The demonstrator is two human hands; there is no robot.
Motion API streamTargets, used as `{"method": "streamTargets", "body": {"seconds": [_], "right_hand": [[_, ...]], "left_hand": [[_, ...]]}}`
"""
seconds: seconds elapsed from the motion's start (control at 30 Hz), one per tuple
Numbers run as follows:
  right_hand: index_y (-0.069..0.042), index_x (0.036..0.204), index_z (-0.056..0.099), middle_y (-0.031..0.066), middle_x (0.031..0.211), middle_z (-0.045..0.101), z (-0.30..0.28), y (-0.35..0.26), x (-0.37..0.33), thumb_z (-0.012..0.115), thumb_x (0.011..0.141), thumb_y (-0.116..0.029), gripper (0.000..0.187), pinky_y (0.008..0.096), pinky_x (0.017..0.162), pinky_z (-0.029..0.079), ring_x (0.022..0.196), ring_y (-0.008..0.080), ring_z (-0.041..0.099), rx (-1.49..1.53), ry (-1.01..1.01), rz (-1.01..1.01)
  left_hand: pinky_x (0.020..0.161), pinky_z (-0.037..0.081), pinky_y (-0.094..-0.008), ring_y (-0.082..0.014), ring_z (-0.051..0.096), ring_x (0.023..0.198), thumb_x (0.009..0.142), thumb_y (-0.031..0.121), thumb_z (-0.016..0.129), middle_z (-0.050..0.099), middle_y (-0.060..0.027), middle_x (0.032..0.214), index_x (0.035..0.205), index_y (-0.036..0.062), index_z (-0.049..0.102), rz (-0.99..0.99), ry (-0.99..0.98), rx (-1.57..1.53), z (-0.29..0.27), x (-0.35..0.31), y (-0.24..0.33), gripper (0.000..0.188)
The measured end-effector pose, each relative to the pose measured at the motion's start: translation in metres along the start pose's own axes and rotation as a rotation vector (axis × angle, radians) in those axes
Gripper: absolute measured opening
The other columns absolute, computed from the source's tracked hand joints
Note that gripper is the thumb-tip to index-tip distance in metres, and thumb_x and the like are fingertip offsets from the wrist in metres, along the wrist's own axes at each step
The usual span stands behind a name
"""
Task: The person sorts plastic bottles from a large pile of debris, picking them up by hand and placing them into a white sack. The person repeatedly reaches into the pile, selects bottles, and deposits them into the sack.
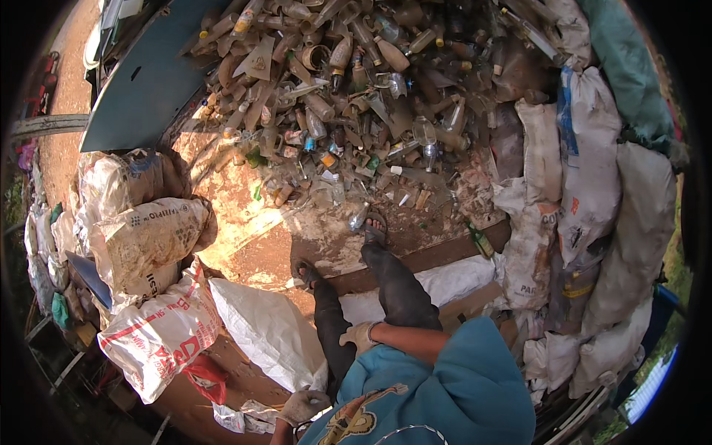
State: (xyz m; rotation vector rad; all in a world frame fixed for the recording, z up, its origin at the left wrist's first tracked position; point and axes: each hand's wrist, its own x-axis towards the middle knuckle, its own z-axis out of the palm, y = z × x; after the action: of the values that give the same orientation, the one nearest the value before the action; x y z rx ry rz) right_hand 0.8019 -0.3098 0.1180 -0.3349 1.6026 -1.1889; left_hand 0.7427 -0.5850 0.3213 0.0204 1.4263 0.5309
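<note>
My right hand (359, 337), in a pale work glove, lies across my dark trouser leg (404, 289) with nothing visible in it. My left hand (304, 406), also gloved, is low beside my left leg, at the lower end of a white woven sack (271, 334). Its fingers are curled; whatever they may hold is hidden. Ahead of my sandalled feet (375, 228) rises a large heap of dusty glass bottles (319, 107) and broken glass. A clear bottle (359, 219) lies right beside my right foot.
Filled sacks (152, 230) are stacked on the left, one white with red print (163, 334). More full sacks (589, 170) stand along the right. A green bottle (480, 240) leans near them. A dark sheet panel (144, 89) borders the heap. Loose shards litter the ground.
</note>
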Motion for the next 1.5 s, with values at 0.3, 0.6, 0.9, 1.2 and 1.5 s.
{"method": "streamTargets", "body": {"seconds": [0.3, 0.6, 0.9, 1.2, 1.5], "right_hand": [[-0.01, 0.092, 0.072, 0.0075, 0.093, 0.073, 0.011, 0.0, -0.004, 0.072, 0.081, -0.023, 0.017, 0.0385, 0.075, 0.053, 0.086, 0.023, 0.07, 0.196, -0.457, -0.259], [-0.007, 0.106, 0.063, 0.0127, 0.092, 0.072, -0.204, 0.174, 0.038, 0.072, 0.089, -0.024, 0.026, 0.045, 0.087, 0.053, 0.092, 0.0331, 0.07, 0.292, 0.898, 0.327], [-0.022, 0.144, 0.055, 0.0242, 0.146, 0.04, -0.21, 0.395, 0.191, 0.074, 0.077, -0.021, 0.069, 0.0528, 0.11, 0.043, 0.133, 0.0462, 0.045, -0.163, 0.775, 0.667], [-0.018, 0.118, 0.069, 0.019, 0.117, 0.056, -0.187, 0.458, 0.222, 0.066, 0.069, -0.013, 0.049, 0.0556, 0.092, 0.048, 0.109, 0.0441, 0.053, -0.479, 0.905, 0.204], [-0.017, 0.12, 0.074, 0.0169, 0.125, 0.062, -0.226, 0.435, 0.226, 0.065, 0.077, -0.012, 0.044, 0.044, 0.103, 0.051, 0.121, 0.0367, 0.06, -0.211, 0.49, 0.373]], "left_hand": [[0.079, 0.047, -0.0384, -0.0279, 0.059, 0.082, 0.076, -0.006, 0.061, 0.059, -0.0108, 0.084, 0.079, 0.0034, 0.065, 0.093, 1.215, 0.328, -0.181, 0.009, -0.08, 0.011], [0.086, 0.048, -0.0305, -0.0144, 0.057, 0.088, 0.093, 0.002, 0.068, 0.062, -0.0016, 0.096, 0.101, 0.0049, 0.064, 0.413, 1.769, -0.702, -0.261, 0.052, -0.146, 0.01], [0.078, 0.058, -0.0364, -0.0222, 0.069, 0.092, 0.086, 0.019, 0.076, 0.07, -0.0096, 0.104, 0.113, 0.0099, 0.065, -0.348, 0.807, -0.8, -0.156, 0.38, -0.186, 0.03], [0.099, 0.053, -0.05, -0.0438, 0.061, 0.121, 0.079, 0.043, 0.081, 0.054, -0.0259, 0.135, 0.151, 0.0072, 0.04, -0.015, 0.888, 0.458, -0.275, 0.52, -0.025, 0.091], [0.101, 0.053, -0.0439, -0.0434, 0.061, 0.121, 0.073, 0.021, 0.082, 0.043, -0.0343, 0.14, 0.151, -0.0045, 0.022, -0.281, 1.123, -0.048, -0.375, 0.63, -0.097, 0.102]]}}
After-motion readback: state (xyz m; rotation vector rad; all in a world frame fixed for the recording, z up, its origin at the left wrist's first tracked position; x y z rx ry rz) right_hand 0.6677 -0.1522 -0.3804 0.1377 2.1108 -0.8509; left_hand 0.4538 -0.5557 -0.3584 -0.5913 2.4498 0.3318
